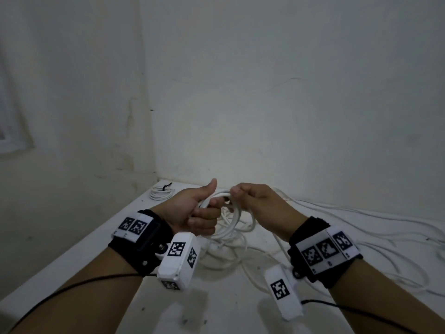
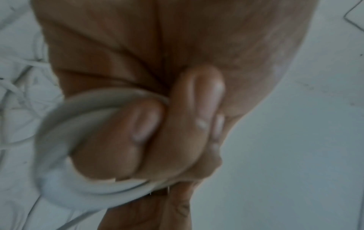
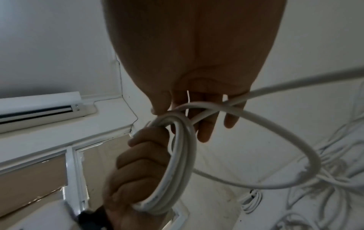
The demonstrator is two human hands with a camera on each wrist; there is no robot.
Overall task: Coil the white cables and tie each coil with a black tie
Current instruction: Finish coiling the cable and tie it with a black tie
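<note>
My left hand (image 1: pixel 201 214) grips a half-made coil of white cable (image 1: pixel 237 219) above the white table (image 1: pixel 72 249), thumb up; its curled fingers (image 2: pixel 145 137) wrap the loops (image 2: pixel 59 140). My right hand (image 1: pixel 250 196) pinches the same cable right beside the left thumb, laying a fresh loop (image 3: pixel 275 138) onto the coil (image 3: pixel 181 163). The free length trails off to the right (image 3: pixel 315 78). A finished coil (image 1: pixel 160 192) with a black tie (image 1: pixel 166 186) lies in the far left corner of the table.
Loose white cables (image 1: pixel 361 227) sprawl tangled over the table's middle and right side. White walls (image 1: pixel 265 92) close off the back and left. The table's left edge runs diagonally toward me. A window frame (image 3: pixel 39 107) shows in the right wrist view.
</note>
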